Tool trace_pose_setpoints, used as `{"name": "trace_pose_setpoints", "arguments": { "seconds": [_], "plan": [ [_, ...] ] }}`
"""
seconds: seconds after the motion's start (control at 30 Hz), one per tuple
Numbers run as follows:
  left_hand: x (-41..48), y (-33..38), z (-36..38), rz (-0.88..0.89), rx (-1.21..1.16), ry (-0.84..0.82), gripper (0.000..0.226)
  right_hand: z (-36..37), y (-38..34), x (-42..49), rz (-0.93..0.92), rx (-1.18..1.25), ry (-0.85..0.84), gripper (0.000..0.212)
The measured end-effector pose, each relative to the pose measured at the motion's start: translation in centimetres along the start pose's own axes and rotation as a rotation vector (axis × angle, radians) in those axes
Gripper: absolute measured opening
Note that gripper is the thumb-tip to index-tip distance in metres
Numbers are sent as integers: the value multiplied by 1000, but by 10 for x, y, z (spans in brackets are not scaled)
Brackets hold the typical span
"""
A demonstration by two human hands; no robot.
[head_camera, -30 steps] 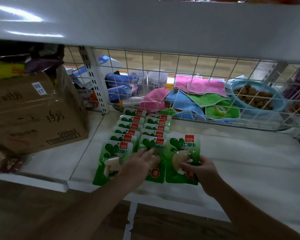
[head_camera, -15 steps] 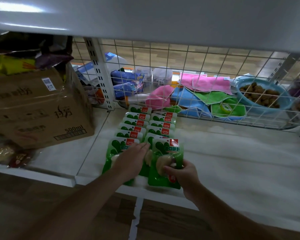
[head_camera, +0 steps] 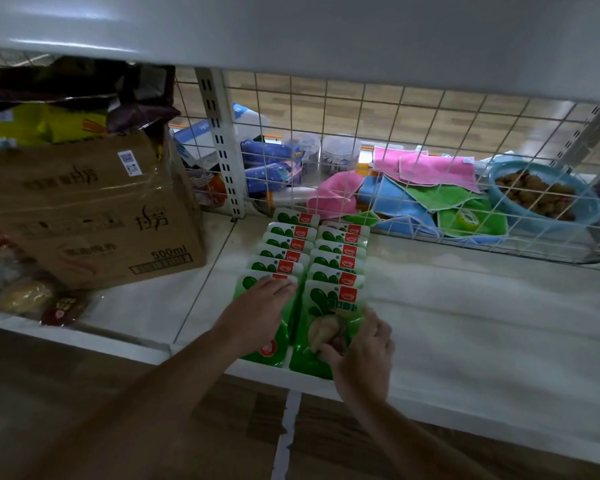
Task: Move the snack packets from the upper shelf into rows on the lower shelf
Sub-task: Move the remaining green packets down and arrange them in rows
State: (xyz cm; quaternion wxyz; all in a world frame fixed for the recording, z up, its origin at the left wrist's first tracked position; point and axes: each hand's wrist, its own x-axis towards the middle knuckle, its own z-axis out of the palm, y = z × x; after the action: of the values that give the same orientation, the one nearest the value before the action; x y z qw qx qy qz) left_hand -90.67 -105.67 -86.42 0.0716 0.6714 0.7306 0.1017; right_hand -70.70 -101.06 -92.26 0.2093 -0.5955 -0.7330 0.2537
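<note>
pinching right packet point(head_camera: 330, 303), left hand point(head_camera: 257, 310) flat

Upper shelf point(head_camera: 326, 26): a white board is seen across the top, marked by pale glints of light.
Lower shelf point(head_camera: 482, 334): white, lined with a pale sheet.
Back: a white wire grid point(head_camera: 430, 109) is fixed beside a slotted upright point(head_camera: 222, 143).
Floor point(head_camera: 84, 393): brown wood planks, crossed by a white tape strip point(head_camera: 286, 434).
Light: dim.

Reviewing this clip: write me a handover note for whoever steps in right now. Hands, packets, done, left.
Left hand: flat on the front packet of the left row.
Right hand: grips the front packet of the right row near its front right corner.
Done: two overlapping rows of green packets on the lower shelf.
Left: let go, check the upper shelf; its top is out of view.
</note>
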Motion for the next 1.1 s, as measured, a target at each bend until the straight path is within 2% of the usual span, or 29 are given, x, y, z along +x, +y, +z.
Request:
{"name": "trace_pose_setpoints", "arguments": {
  "seconds": [0.07,0.2,0.8,1.0,1.1],
  "plan": [
    [1,-1,0,-2,-2,6,60,1,0,-1,-83,-54,-47,90],
    [3,2,1,19,10,-10,57,5,-2,-4,-107,-60,-104,80],
    [10,18,3,54,13,-35,53,5,2,-4,-170,-146,-161,93],
    [17,46,-4,43,8,-34,54,-29,-2,1,-141,-135,-167,94],
    [20,70,-11,4,2,-19,56,-60,2,10,-206,-170,-161,93]
  ]
}}
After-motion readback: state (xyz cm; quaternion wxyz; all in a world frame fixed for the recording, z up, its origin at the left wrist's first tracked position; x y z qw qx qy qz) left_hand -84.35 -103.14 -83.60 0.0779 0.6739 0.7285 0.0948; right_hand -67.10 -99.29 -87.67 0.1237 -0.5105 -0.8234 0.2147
